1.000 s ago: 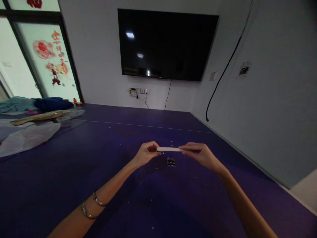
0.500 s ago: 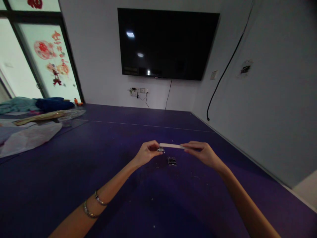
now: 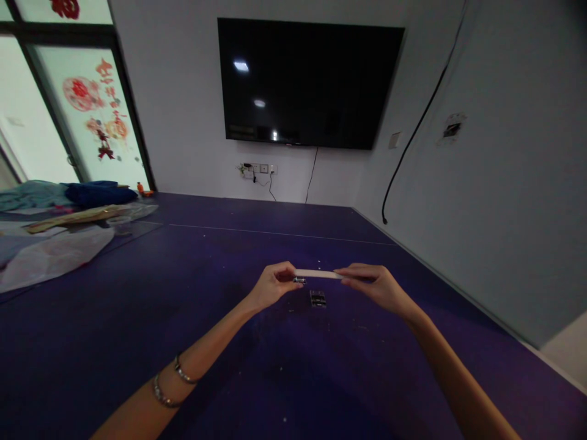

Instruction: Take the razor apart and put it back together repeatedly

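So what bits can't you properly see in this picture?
Pale flat piece: head view, edge-on; the left hand and right hand cover its ends.
Small metal piece: head view, too small, partly hidden by the left hand.
Small dark item on the purple surface: head view, too small and dim.
White sheeting: head view, cut off by the left edge.

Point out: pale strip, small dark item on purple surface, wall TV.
Pale strip (image 3: 318, 274): head view, middle of its length.
Small dark item (image 3: 318, 299): head view, centre of its top.
Wall TV (image 3: 309, 85): head view, middle of its screen.
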The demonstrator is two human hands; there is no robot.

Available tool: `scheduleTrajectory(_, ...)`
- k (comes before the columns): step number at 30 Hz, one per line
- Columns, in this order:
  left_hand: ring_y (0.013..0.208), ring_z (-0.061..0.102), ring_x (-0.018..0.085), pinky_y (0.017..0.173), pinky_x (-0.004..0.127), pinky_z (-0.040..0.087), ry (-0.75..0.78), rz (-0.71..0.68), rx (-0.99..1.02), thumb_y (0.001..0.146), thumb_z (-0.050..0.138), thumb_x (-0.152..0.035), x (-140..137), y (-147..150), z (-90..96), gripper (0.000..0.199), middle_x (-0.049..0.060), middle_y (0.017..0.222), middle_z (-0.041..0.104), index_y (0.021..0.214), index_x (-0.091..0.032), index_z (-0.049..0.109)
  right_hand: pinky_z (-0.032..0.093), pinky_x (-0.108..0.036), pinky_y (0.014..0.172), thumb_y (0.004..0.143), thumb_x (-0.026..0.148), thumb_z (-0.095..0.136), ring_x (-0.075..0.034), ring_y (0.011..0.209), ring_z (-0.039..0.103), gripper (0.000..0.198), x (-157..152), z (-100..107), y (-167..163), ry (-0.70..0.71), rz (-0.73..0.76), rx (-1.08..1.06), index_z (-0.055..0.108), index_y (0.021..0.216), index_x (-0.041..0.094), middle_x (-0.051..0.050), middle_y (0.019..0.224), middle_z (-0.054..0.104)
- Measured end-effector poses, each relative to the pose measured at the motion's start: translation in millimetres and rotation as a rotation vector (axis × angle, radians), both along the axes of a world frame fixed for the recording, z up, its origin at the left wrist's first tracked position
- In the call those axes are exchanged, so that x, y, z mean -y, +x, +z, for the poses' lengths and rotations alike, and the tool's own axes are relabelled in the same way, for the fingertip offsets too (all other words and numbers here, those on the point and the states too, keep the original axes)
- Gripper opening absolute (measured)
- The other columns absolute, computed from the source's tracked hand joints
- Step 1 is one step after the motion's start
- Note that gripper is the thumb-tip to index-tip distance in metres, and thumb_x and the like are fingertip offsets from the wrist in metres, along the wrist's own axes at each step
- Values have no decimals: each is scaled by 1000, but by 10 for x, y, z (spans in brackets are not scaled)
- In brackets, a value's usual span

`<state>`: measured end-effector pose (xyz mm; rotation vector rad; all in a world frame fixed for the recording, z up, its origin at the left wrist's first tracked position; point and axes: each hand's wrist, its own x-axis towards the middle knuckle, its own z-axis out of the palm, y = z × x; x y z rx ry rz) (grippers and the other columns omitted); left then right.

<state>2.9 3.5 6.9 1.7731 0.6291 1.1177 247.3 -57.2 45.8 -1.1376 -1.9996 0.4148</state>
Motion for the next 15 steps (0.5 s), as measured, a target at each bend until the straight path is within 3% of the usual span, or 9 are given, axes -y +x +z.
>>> scheduleTrajectory(15,66,59,11,66,25,45,-2,-17,11,62,72,-18,-10,-1,-13,15,1,70,65,68,-13,59,42,-25,57,80,38,56,-15,69,56,28,87,75,32,-12,1,46,69,99,22,-5,79,65)
